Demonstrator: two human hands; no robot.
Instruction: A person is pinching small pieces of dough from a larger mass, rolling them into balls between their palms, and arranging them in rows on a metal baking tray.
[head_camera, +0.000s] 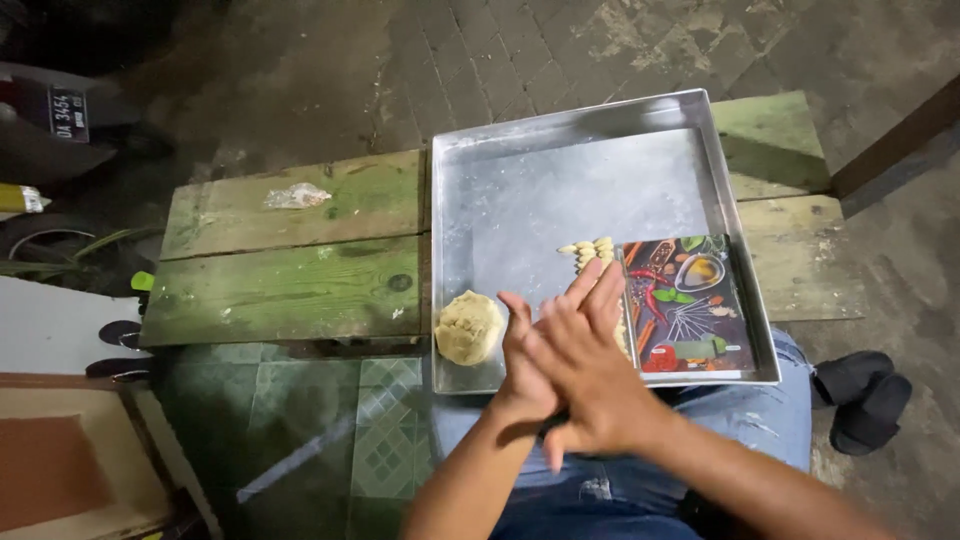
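While the green-stained wooden bench (290, 265) is spread across the view, a large metal baking tray (560, 190) is seen resting on its right part and over the person's jeans-clad lap. Inside the tray, at its right side, a printed board with pictures of spices (690, 305) is laid flat. A ball of pale dough (468, 327) is placed in the tray's near left corner. The left hand (522, 375) and right hand (590, 365) are pressed palm to palm above the tray's near edge, fingers stretched out straight; whether anything is held between them cannot be told. A short row of small shaped dough pieces (590, 248) is lined up just beside the board.
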